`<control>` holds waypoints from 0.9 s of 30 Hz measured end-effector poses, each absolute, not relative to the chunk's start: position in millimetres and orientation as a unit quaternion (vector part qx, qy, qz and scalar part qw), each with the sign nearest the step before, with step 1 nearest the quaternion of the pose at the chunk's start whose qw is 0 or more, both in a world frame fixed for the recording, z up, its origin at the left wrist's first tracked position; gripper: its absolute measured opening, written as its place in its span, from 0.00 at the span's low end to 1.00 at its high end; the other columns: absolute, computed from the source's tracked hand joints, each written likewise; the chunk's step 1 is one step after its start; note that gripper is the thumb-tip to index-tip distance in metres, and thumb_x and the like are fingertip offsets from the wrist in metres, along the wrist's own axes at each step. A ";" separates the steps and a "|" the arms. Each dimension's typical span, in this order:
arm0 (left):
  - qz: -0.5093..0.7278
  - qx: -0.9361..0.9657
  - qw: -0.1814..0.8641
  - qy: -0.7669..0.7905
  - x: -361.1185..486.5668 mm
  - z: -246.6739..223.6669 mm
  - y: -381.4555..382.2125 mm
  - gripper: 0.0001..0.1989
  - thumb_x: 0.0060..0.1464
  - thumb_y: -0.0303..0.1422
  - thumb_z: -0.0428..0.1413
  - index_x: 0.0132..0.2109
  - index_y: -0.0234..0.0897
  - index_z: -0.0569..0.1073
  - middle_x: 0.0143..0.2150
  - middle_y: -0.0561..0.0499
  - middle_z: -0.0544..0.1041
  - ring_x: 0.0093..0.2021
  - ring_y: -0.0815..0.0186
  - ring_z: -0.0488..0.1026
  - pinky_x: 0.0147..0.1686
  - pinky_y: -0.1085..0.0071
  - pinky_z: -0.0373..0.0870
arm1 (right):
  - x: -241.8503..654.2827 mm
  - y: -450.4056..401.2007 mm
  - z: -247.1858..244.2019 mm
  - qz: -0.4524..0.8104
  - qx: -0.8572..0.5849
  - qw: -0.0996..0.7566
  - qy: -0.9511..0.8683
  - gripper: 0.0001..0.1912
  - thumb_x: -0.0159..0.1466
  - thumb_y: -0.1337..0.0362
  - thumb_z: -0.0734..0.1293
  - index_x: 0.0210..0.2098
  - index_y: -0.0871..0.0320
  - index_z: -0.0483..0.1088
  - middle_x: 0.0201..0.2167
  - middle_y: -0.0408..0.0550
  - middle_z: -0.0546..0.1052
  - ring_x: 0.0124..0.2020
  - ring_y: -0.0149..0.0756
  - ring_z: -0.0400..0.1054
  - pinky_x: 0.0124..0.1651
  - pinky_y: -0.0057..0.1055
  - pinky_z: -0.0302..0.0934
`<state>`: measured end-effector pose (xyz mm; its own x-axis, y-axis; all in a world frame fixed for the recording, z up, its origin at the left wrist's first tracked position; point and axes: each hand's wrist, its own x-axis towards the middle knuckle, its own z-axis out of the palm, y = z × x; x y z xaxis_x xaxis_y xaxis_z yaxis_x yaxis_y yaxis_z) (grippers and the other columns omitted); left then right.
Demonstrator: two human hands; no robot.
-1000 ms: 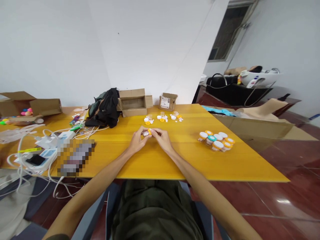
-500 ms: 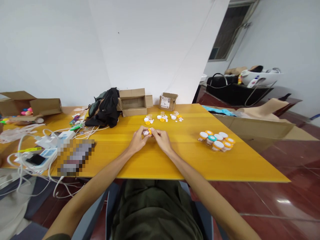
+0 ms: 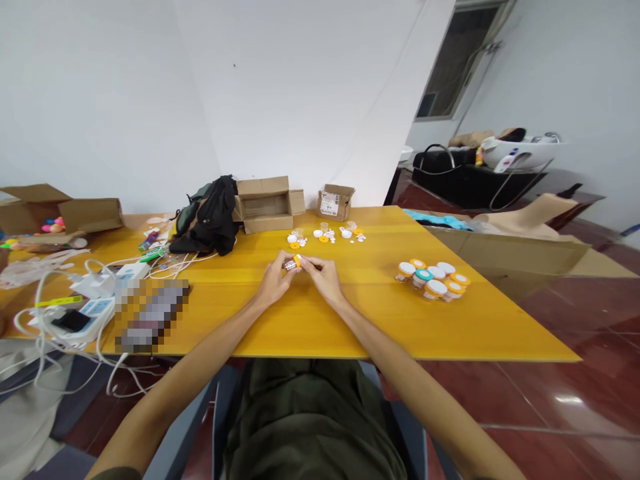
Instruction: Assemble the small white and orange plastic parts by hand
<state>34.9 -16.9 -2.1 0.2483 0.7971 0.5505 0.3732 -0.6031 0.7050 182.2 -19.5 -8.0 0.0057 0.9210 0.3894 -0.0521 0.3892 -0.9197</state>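
Observation:
A small clear jar point(image 3: 291, 265) with an orange-and-white lid is held tilted between my hands above the table. My left hand point(image 3: 274, 279) is wrapped round its body. The fingers of my right hand point(image 3: 323, 272) are closed at the lid end. Printing or small pieces show through the jar's side, too small to make out. Beyond my hands lie loose orange rings point(image 3: 294, 246), white lids point(image 3: 346, 234), small white pieces point(image 3: 361, 239) and clear jars point(image 3: 325, 227), in three groups.
Several lidded jars point(image 3: 436, 287) stand together on the right. Behind are an open cardboard box point(image 3: 267, 223), a smaller box point(image 3: 334, 203) and a black backpack point(image 3: 213, 217). Power strips point(image 3: 95, 313) with tangled cables and a blurred-out item point(image 3: 153, 317) lie on the left.
My right hand's fingers have shifted slightly at the lid, and the jar is turned a little. My left hand keeps its hold. The view has moved very slightly.

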 end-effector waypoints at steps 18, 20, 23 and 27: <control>0.483 0.744 0.261 0.380 34.3 0.7 -17.0 0.10 0.57 0.38 0.57 0.41 0.38 0.69 0.38 0.50 0.79 0.38 0.65 0.76 0.40 0.70 0.72 | 180.9 -21.5 -4.6 0.441 -0.366 0.607 -0.550 0.17 0.52 0.49 0.72 0.35 0.53 0.81 0.40 0.49 0.82 0.45 0.47 0.75 0.51 0.44 0.67; 0.475 0.754 0.247 0.382 33.8 0.8 -18.2 0.09 0.57 0.37 0.56 0.41 0.38 0.69 0.37 0.51 0.79 0.37 0.65 0.76 0.40 0.69 0.71 | 181.1 -22.0 -3.9 0.444 -0.365 0.605 -0.551 0.17 0.51 0.49 0.73 0.32 0.53 0.81 0.38 0.49 0.83 0.44 0.47 0.75 0.51 0.45 0.67; 0.465 0.767 0.220 0.385 33.1 1.3 -19.8 0.08 0.58 0.36 0.55 0.42 0.38 0.69 0.38 0.50 0.79 0.38 0.65 0.76 0.41 0.69 0.71 | 181.1 -22.7 -2.7 0.444 -0.368 0.605 -0.548 0.17 0.50 0.48 0.73 0.31 0.54 0.81 0.36 0.48 0.83 0.43 0.47 0.76 0.50 0.45 0.67; 0.450 0.784 0.181 0.388 32.1 2.5 -21.4 0.07 0.58 0.35 0.55 0.43 0.39 0.69 0.40 0.49 0.79 0.40 0.64 0.76 0.42 0.69 0.71 | 181.1 -23.8 -0.4 0.445 -0.370 0.597 -0.555 0.18 0.51 0.47 0.72 0.30 0.54 0.80 0.32 0.48 0.83 0.42 0.47 0.75 0.49 0.44 0.67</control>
